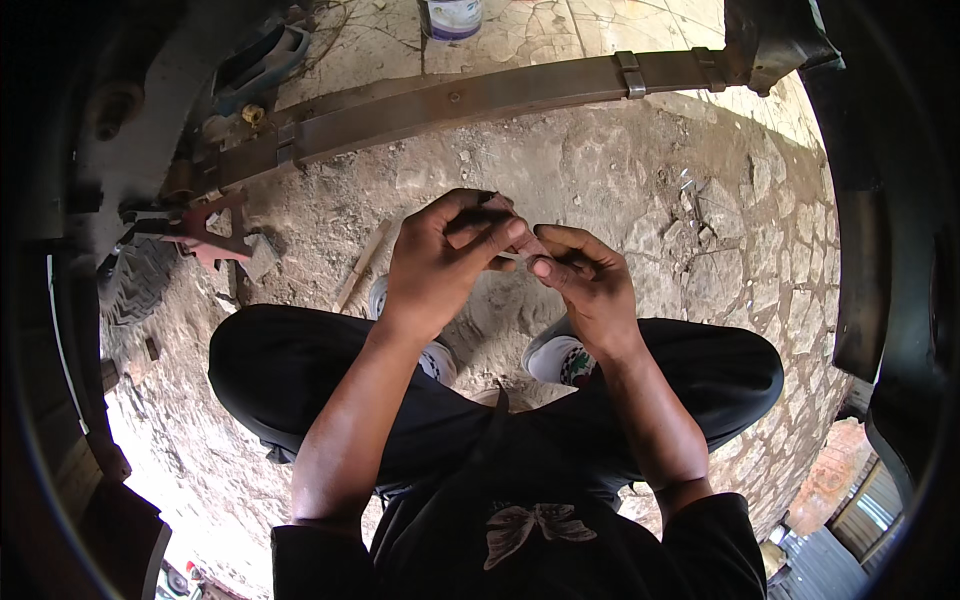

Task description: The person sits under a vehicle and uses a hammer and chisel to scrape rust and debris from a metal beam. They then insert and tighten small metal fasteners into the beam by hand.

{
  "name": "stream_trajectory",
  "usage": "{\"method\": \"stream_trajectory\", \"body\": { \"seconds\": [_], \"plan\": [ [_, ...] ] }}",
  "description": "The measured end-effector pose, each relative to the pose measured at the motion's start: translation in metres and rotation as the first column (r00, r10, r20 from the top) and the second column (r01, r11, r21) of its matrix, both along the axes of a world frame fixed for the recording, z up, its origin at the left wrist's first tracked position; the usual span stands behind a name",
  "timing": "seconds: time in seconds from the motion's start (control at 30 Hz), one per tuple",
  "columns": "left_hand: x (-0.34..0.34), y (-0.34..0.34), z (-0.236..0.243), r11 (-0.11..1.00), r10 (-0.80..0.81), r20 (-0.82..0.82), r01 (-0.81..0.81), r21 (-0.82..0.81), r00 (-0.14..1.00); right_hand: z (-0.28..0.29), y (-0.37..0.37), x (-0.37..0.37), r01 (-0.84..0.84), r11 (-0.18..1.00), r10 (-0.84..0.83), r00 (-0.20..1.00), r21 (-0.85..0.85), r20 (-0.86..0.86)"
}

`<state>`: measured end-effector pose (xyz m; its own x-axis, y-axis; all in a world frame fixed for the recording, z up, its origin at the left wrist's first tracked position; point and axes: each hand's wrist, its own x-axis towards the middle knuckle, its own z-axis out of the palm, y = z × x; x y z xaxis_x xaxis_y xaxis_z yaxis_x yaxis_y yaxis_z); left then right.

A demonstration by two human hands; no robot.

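Observation:
My left hand (440, 250) and my right hand (595, 290) are raised close together above my lap. Between them is a small reddish-brown strip or piece (525, 243), gripped with thumbs and fingers; its material is too small to make out. My left hand's fingers curl round its upper end, and my right thumb presses near its lower end. My knees (735, 370) are spread apart below, and my shoes (550, 358) show behind the forearms.
A long steel beam with clamps (520, 83) crosses overhead in the picture, with a labelled container (450, 20) beyond. At left are a red metal stand (210, 230), a treaded tire (135, 280) and a wooden stick (355, 275). Dark metal parts (865, 280) border the right.

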<state>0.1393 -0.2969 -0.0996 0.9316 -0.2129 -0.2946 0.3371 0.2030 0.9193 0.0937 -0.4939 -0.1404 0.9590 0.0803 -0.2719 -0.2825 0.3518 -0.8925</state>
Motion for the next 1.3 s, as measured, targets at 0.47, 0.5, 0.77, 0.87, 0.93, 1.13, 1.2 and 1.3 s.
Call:
{"method": "stream_trajectory", "body": {
  "seconds": [0.47,0.5,0.77,0.87,0.93,1.13,1.2,1.3],
  "plan": [
    [-0.004,-0.008,-0.014,0.984,-0.037,0.097,0.02,0.177,0.995,0.005,-0.002,0.006,-0.058,0.975,0.081,0.992,-0.214,0.101],
    [-0.004,-0.008,-0.014,0.984,-0.043,0.087,0.027,0.179,0.995,0.005,-0.005,0.006,-0.077,0.987,0.084,0.996,-0.138,0.044],
    [-0.002,-0.008,-0.015,0.989,-0.034,0.045,0.027,0.148,0.998,0.001,-0.003,0.006,-0.036,0.976,0.065,0.99,0.213,-0.127],
    [-0.003,-0.007,-0.017,0.984,-0.014,0.073,0.001,0.178,0.997,0.0,0.002,0.005,-0.046,0.999,0.048,0.996,0.022,-0.07],
    [-0.004,-0.006,-0.018,0.948,-0.051,0.115,0.012,0.318,0.992,-0.004,0.006,0.002,-0.041,0.999,0.04,0.999,-0.03,-0.012],
    [-0.002,-0.01,-0.015,0.98,-0.011,0.076,-0.004,0.199,0.997,-0.011,-0.003,0.006,-0.042,0.999,0.042,0.999,-0.03,-0.006],
    [0.002,-0.008,-0.015,0.984,-0.02,0.063,0.009,0.179,0.998,-0.01,-0.007,0.007,-0.064,0.997,0.064,0.998,-0.039,0.008],
    [0.004,-0.006,-0.011,0.98,-0.028,0.052,0.017,0.197,0.998,0.001,-0.007,0.009,-0.08,0.994,0.083,0.996,-0.073,0.027]
  ]
}}
